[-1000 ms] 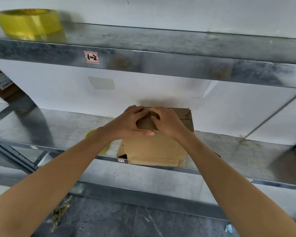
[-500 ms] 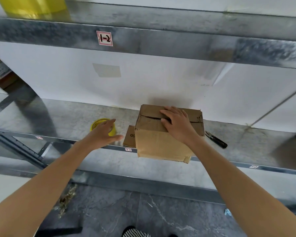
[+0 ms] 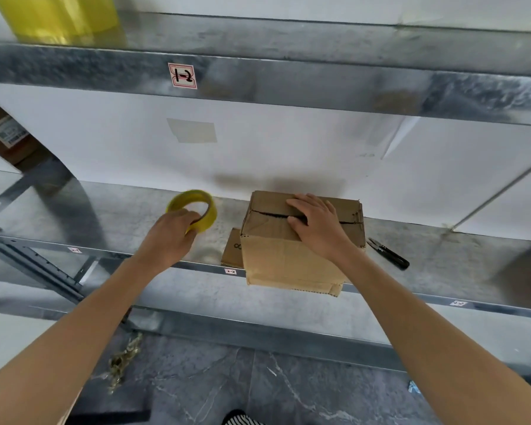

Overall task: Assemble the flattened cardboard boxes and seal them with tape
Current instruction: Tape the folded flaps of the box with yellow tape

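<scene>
Head view: grey galvanised metal shelf (image 3: 105, 216), brown cardboard box (image 3: 282, 259) at its front lip.
Open shelf surface stretched far left and far right. The box overhung the lip, its long axis and top seam running left to right. The right hand (image 3: 316, 222) pressed flat-fingered across that seam. The left hand (image 3: 169, 237) curled round the near rim of the yellow tape roll (image 3: 207, 210) left of the box, hole tilted upward.

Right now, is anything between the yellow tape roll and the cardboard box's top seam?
Nothing blocks the path. The left hand holds the yellow tape roll left of the brown cardboard box; only the right hand rests across its top seam.
</scene>
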